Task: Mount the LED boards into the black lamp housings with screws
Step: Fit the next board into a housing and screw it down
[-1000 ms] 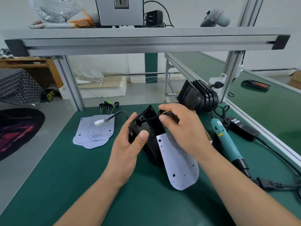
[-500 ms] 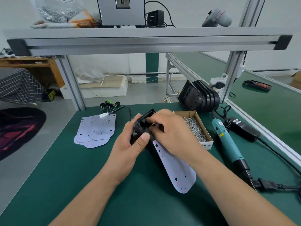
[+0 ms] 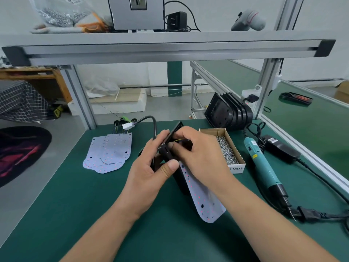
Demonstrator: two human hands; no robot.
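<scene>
My left hand (image 3: 149, 176) grips the tilted black plastic lamp housing (image 3: 170, 157) above the green counter (image 3: 94, 205), my right hand (image 3: 198, 154) pinching its thin wires (image 3: 178, 140) with curled fingers, closer in than a second ago, the flat white LED board (image 3: 204, 201) dangling beneath.

Bright, even light from overhead; no hard glare. Shadows are soft: a diffuse patch under the left hand (image 3: 149, 173) & right hand (image 3: 200, 157) on the green bench mat (image 3: 75, 205). The black lamp housing (image 3: 180, 181) reads as a flat dark mass w/ little detail. The yellow wire (image 3: 178, 140) at the right fingertips barely resolves. Wide-angle lens bows the aluminium shelf rail (image 3: 170, 50) & leans the uprights. Centre is fairly sharp; edges smear, e.g. the plaid cloth (image 3: 20, 101). White wall (image 3: 217, 16) is near blown out.
</scene>
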